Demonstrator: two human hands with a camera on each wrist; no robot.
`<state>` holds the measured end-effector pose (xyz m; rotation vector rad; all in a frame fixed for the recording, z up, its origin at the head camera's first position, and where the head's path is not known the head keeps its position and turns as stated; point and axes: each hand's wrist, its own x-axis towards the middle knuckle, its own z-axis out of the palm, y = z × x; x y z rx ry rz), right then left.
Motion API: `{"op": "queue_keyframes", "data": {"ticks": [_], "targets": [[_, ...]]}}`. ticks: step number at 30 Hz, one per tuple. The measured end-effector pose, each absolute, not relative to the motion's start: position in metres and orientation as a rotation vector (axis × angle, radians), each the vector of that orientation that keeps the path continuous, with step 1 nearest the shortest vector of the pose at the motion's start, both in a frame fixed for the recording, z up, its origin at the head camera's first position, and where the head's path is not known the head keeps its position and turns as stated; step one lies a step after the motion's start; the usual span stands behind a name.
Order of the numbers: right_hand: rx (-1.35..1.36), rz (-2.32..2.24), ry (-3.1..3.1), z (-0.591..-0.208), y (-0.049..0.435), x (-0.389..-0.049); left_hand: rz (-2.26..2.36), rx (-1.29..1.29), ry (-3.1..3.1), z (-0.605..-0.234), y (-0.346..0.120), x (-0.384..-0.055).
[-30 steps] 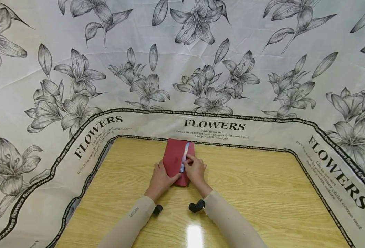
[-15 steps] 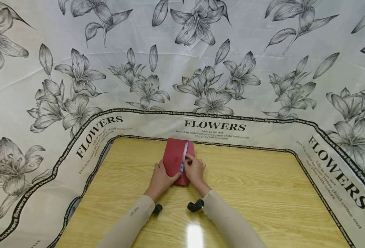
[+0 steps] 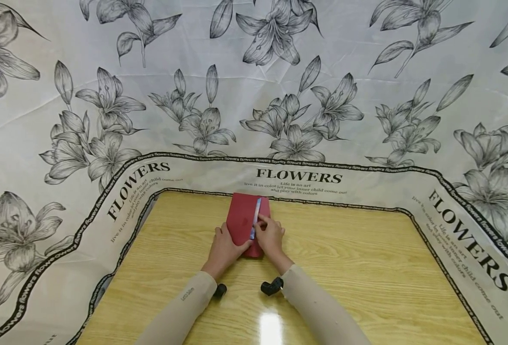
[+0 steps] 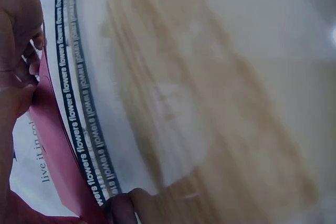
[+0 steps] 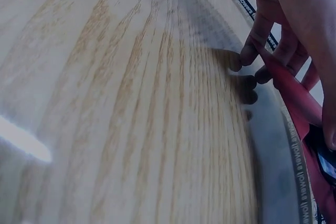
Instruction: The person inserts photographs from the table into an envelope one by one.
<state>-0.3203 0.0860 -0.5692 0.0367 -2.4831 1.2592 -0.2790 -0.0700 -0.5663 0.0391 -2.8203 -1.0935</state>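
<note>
A red envelope stands near the back edge of the table, with a narrow strip of a blue-and-white printed card showing at its opening. My left hand grips the envelope's lower left side, its thumb over the front near the bottom. At the opening, my right hand pinches the card between thumb and forefinger, while its other fingers lie by the envelope's right flap. The left wrist view shows the envelope's red face edge-on. Most of the card is hidden inside; a dark blue corner of the card appears beside the thumb in the right wrist view.
The wood-grain table stretches out on both sides of the arms. A white cloth with flower prints and lettering rises behind and beside it. Black wrist mounts sit at both cuffs, and a bright glare spot lies in front.
The right hand and forearm have shifted very slightly left, and the envelope has barely moved. The card strip looks a little narrower than a second ago. The left hand keeps its hold.
</note>
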Motion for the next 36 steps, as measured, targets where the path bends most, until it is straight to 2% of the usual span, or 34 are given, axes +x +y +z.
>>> {"op": "queue_keyframes", "data": {"ticks": [11, 36], "targets": [[0.074, 1.36, -2.443, -0.571, 0.115, -0.313, -1.003, 0.124, -2.88, -0.558, -0.068, -0.277], [0.076, 1.19, -2.562, -0.566, 0.202, -0.296, -0.645, 0.13, -3.027, -0.551, -0.066, -0.276]]}}
